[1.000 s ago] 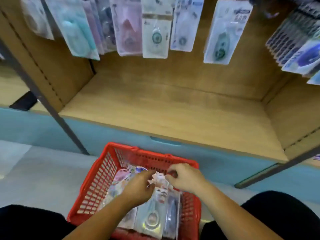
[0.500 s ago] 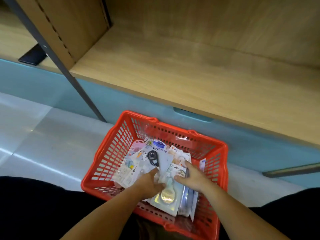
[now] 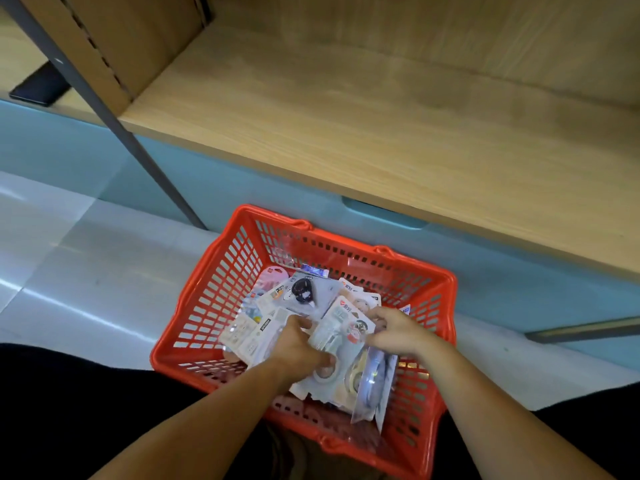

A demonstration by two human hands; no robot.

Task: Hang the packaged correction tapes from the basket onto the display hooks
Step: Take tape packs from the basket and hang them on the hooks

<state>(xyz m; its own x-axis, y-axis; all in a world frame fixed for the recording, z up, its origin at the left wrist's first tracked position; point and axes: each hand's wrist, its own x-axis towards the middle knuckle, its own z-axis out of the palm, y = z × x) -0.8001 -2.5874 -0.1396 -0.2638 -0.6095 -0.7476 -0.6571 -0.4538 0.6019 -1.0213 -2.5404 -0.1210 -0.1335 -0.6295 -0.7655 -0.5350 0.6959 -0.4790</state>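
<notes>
Head view: camera looks down into a red basket [image 3: 211,303] on the pale floor [image 3: 86,258], in front of a blue cabinet base [image 3: 180,174] under a bare wooden shelf [image 3: 363,109].
Basket contents: a loose pile of packaged correction tapes [image 3: 277,317] lies flat and overlapping on the basket floor; one pack with a black dispenser [image 3: 304,289] sits at the far side of the pile.
Left hand [image 3: 298,344]: palm down inside the basket, fingers curled onto the left edge of a pale pack [image 3: 341,332] at the middle of the pile.
Right hand [image 3: 398,332]: inside the basket, fingers pinched on the right edge of the same pack.
Held pack: gripped between both hands, its far end tilted up off the pile; not clear of the basket.
Other packs near hands: several stand on edge just under the right hand, against the near right part of the basket; their print is too blurred to read.
Change from half a second ago: both hands sit slightly farther apart, with the pale pack now spread between them rather than under them; the black-dispenser pack, then just beyond the left hand's fingers, now lies farther from them.
Change from one second ago: the hanging packs on the display are out of view; the camera has tipped further down and the basket fills more of the lower frame.
Lap: dark clothing [image 3: 69,410] borders the basket's near rim on both sides.
</notes>
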